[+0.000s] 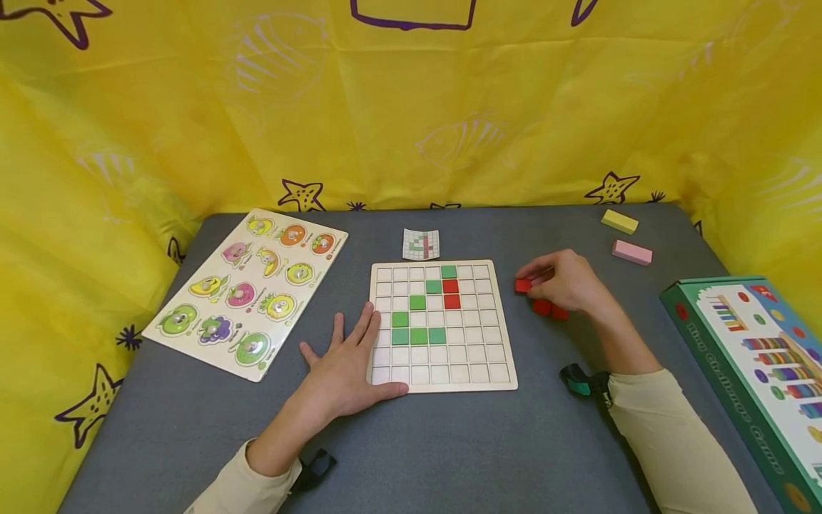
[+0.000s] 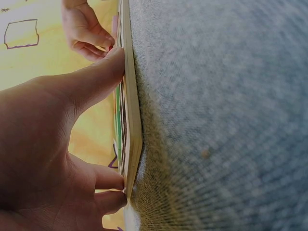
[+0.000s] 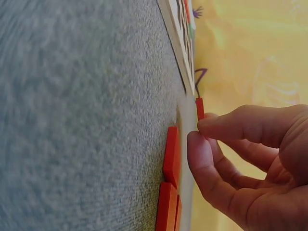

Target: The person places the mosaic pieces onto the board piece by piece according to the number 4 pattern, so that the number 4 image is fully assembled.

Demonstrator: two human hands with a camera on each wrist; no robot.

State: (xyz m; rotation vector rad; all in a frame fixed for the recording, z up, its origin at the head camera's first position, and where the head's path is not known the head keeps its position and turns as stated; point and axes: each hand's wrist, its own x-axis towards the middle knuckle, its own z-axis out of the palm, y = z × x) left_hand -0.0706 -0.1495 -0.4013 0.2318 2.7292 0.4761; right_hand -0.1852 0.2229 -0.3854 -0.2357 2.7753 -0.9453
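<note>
Left hand (image 1: 347,368) spread flat, steadying board (image 1: 443,325) at eight o'clock; right hand (image 1: 568,282) pinching red tile (image 1: 523,285) at three o'clock.

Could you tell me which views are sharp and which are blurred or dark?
Head view: evenly lit and sharp, grid board clear. Left wrist view: left hand dark and shadowed, grey mat soft. Right wrist view: right hand and its red tile sharp, near mat blurred.

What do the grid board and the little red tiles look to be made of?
The grid board looks like pale unfinished plywood: its edge in the left wrist view shows a light, layered wood tone. The red tile pinched in the right hand seems to be thin painted wood, flat and matte, though plastic cannot be ruled out.
</note>
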